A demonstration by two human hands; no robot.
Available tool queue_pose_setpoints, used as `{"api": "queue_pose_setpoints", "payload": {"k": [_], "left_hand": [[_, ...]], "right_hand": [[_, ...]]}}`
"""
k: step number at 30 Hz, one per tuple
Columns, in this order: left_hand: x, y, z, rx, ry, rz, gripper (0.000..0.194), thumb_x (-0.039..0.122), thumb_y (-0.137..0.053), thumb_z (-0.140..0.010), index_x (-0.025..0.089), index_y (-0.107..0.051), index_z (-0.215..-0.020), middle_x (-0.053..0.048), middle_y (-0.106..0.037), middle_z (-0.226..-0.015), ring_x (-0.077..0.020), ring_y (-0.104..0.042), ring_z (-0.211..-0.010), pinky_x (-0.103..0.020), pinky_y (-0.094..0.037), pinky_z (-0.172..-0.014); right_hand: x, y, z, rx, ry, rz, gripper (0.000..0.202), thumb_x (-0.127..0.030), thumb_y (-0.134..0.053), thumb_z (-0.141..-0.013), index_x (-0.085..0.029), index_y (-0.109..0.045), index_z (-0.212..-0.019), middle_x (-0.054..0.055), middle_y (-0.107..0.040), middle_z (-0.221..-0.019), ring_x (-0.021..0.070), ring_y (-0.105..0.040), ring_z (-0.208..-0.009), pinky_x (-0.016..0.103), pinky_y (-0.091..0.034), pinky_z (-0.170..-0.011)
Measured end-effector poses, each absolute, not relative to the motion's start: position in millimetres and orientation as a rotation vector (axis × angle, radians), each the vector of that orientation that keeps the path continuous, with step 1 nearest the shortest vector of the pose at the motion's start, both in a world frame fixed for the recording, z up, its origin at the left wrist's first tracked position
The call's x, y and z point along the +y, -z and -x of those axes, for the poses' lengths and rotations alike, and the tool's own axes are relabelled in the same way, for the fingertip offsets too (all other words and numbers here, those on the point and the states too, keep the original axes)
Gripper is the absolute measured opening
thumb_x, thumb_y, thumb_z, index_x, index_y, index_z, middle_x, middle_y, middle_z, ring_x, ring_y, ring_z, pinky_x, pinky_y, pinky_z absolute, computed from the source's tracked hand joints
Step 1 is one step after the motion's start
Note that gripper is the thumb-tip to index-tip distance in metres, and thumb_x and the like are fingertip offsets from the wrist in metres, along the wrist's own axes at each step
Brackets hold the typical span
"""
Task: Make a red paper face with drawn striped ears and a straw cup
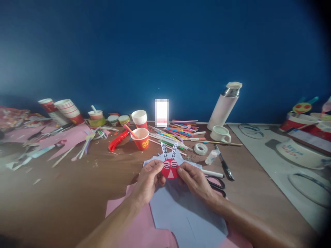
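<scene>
Between my two hands is a round red paper face (pixel 170 172) with drawn eyes, a pale triangle nose and two white upright ears covered in black marks. My left hand (pixel 151 175) pinches its left edge between thumb and fingers. On the opposite edge, my right hand (pixel 192 177) grips it the same way. Beneath the hands lie white paper (pixel 181 213) and pink paper (pixel 134 213). Black-handled scissors (pixel 216 182) lie partly hidden by my right hand, and a white marker (pixel 213 173) lies just beyond them.
Behind the hands stand a red paper cup (pixel 141 143), a red stapler-like tool (pixel 117 140) and many coloured sticks and pens (pixel 178 134). Toward the right are a tape roll (pixel 200 148), small bottle (pixel 212 157), black pen (pixel 226 165), mug (pixel 220 133) and tall flask (pixel 223 106). Pink scraps (pixel 69 137) lie left.
</scene>
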State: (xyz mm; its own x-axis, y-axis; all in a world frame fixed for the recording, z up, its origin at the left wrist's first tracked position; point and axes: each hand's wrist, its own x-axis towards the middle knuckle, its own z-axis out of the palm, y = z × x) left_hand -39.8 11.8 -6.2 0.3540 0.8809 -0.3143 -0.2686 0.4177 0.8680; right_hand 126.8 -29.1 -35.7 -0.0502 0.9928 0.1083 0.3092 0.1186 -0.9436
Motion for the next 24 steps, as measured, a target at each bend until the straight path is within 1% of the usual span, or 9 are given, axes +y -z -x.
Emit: {"api": "queue_pose_setpoints", "payload": {"k": [6,11,14,20,24], "left_hand": [[13,10,41,0.884,-0.866,-0.894,0.028,0.039,-0.07,-0.071,0.017,-0.053,-0.07,0.005,-0.055,-0.055,-0.0059,-0.045,-0.042,-0.018,-0.036,-0.045],[11,14,43,0.868,-0.852,-1.002,0.023,0.035,-0.066,-0.076,0.015,-0.056,-0.07,0.002,-0.058,-0.053,-0.007,-0.048,-0.044,-0.018,-0.035,-0.047],[11,19,43,0.902,-0.824,-1.082,0.022,0.036,-0.063,-0.079,0.016,-0.057,-0.071,0.001,-0.058,-0.052,-0.0077,-0.048,-0.044,-0.018,-0.034,-0.047],[10,26,43,0.932,-0.768,-1.131,0.023,0.038,-0.06,-0.081,0.016,-0.056,-0.073,0.001,-0.057,-0.05,-0.0083,-0.046,-0.043,-0.018,-0.029,-0.043],[9,25,43,0.921,-0.761,-1.149,0.024,0.038,-0.061,-0.081,0.016,-0.057,-0.073,0.001,-0.058,-0.052,-0.0084,-0.047,-0.045,-0.018,-0.031,-0.045]], "right_hand": [[-32,25,-129,-1.587,-1.001,1.331,0.032,-0.035,-0.042,-0.094,-0.019,-0.049,-0.067,-0.004,-0.051,-0.059,0.0099,-0.044,-0.054,0.022,-0.034,-0.052],[-37,15,-137,-1.642,-0.988,1.429,0.032,-0.032,-0.043,-0.093,-0.019,-0.051,-0.065,-0.004,-0.053,-0.059,0.0099,-0.045,-0.054,0.022,-0.033,-0.052],[-40,16,-139,-1.629,-0.964,1.451,0.032,-0.032,-0.043,-0.093,-0.019,-0.049,-0.064,-0.004,-0.052,-0.058,0.0103,-0.046,-0.054,0.022,-0.034,-0.053],[-46,22,-141,-1.671,-0.897,1.413,0.032,-0.03,-0.042,-0.093,-0.019,-0.05,-0.064,-0.004,-0.055,-0.059,0.01,-0.047,-0.055,0.022,-0.034,-0.055],[-47,24,-144,-1.675,-0.874,1.405,0.032,-0.028,-0.042,-0.093,-0.019,-0.05,-0.063,-0.004,-0.054,-0.059,0.0096,-0.047,-0.055,0.021,-0.034,-0.054]]}}
